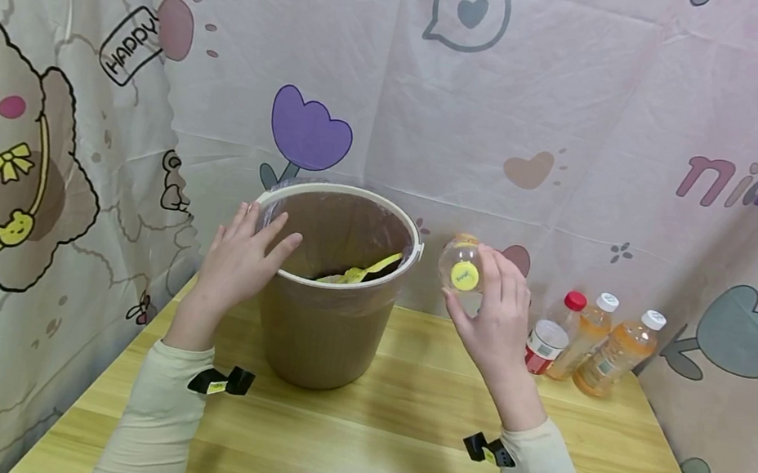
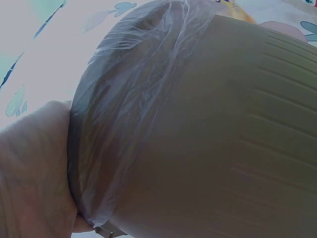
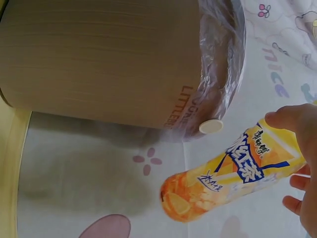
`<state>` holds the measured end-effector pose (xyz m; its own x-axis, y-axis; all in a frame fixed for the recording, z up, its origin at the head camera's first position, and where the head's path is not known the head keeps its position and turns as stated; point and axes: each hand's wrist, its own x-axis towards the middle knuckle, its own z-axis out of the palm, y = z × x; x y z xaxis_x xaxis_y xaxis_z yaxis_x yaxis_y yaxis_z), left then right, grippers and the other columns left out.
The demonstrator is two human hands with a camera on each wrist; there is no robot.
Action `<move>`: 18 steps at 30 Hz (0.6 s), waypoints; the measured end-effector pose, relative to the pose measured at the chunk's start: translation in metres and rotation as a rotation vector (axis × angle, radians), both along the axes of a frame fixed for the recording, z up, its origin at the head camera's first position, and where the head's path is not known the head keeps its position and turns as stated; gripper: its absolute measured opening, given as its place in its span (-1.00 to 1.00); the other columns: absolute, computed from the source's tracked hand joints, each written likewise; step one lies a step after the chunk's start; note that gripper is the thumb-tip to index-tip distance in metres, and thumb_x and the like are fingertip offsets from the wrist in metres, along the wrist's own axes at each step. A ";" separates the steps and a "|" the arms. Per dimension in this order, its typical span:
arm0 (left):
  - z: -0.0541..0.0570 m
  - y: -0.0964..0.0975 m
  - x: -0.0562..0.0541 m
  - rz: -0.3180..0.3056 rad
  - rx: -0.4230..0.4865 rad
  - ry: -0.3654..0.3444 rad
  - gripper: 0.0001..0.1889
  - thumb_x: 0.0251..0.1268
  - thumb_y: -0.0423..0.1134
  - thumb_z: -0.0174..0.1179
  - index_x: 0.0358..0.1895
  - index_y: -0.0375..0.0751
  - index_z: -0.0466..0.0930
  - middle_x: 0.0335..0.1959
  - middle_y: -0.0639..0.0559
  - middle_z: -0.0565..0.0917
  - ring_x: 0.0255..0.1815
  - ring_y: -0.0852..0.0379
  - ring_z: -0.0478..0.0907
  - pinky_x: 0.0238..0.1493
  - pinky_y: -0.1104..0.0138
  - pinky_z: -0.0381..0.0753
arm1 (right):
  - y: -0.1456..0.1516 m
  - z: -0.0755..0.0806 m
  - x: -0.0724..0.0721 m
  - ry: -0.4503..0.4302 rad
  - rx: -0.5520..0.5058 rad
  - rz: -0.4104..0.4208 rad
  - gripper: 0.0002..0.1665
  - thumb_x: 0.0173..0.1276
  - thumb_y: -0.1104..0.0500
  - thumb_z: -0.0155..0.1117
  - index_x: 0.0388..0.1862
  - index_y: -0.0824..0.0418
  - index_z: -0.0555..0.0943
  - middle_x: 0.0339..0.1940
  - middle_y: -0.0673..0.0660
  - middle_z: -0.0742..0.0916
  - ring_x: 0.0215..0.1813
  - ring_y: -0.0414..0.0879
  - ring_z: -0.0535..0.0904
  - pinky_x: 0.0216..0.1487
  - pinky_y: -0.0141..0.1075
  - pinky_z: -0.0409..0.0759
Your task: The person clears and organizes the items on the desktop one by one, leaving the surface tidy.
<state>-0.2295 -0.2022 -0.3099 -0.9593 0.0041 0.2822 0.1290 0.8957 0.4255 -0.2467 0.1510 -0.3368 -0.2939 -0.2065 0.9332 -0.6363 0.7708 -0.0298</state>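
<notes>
A brown trash bin with a pale rim and a clear plastic liner stands on the table. My left hand rests on the left side of its rim, fingers spread and mostly straight. To the right of the bin, my right hand grips a yellow-labelled drink bottle in the air. In the head view its yellow cap faces me; the right wrist view shows its orange-patterned base near the bin's outer side. Yellow, crumpled-looking material lies inside the bin, partly hidden by the rim.
At the back right of the wooden table stand a red-capped bottle and two white-capped bottles with orange tints, the nearer one at the right. A printed cloth hangs behind the table and along its sides.
</notes>
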 end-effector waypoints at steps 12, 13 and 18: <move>0.000 0.000 0.001 0.004 0.001 -0.003 -0.14 0.36 0.48 -0.47 0.55 0.01 0.06 0.59 -0.33 -0.17 0.62 -0.25 -0.37 0.49 -0.31 -0.31 | -0.013 0.012 0.005 0.061 -0.017 0.111 -0.13 -0.02 0.27 0.56 0.31 0.33 0.41 0.24 0.32 0.56 0.28 0.24 0.43 0.30 0.03 0.38; 0.000 0.000 0.001 0.004 0.001 -0.003 -0.14 0.36 0.49 -0.48 0.55 0.01 0.06 0.59 -0.33 -0.17 0.62 -0.25 -0.37 0.49 -0.31 -0.31 | -0.014 0.013 0.005 0.068 -0.017 0.126 -0.14 -0.02 0.28 0.56 0.30 0.34 0.42 0.24 0.32 0.56 0.28 0.24 0.44 0.32 0.00 0.38; 0.000 0.000 0.000 0.003 0.000 0.001 -0.13 0.36 0.48 -0.47 0.55 -0.01 0.08 0.59 -0.34 -0.16 0.62 -0.26 -0.36 0.49 -0.32 -0.30 | -0.019 0.015 0.005 0.085 -0.016 0.204 -0.19 0.01 0.35 0.53 0.28 0.37 0.42 0.25 0.33 0.55 0.30 0.21 0.44 0.39 -0.13 0.38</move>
<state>-0.2292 -0.2024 -0.3100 -0.9590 0.0012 0.2833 0.1267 0.8961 0.4254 -0.2422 0.1320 -0.3223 -0.1675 -0.2382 0.9567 -0.7796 0.6260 0.0193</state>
